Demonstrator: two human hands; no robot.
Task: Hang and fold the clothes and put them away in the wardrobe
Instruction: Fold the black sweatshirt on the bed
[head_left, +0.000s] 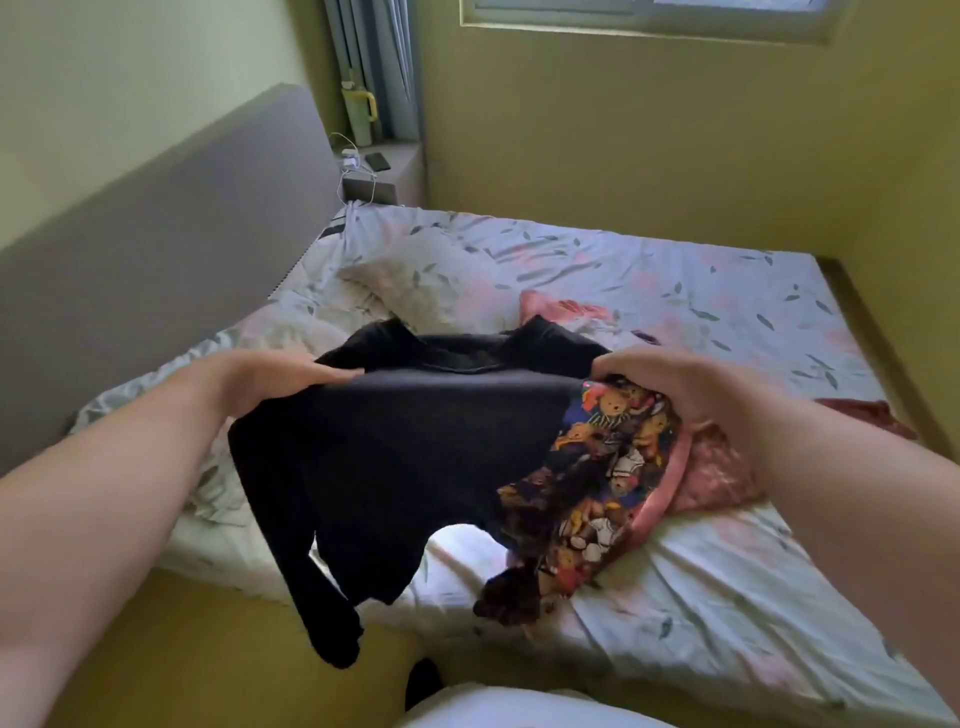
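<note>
Sleeve (332, 623) overhanging bed (727, 597) edge, black top (415, 441) pinched by left grip (280, 379), clutched by right grip (691, 389)

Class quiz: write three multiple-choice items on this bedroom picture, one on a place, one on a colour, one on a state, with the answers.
1. Where does the tumbler stand? A. on the pillow B. on the ledge by the curtain C. on the floor
2. What colour is the top that the left hand and right hand hold? A. black B. white C. yellow
3. How is that top now? A. folded flat B. on a hanger C. held up, one sleeve dangling
Answers: 1 B, it stands on the ledge beside the headboard; 2 A, its cloth is black all over; 3 C, both hands grip it above the bed.
</note>
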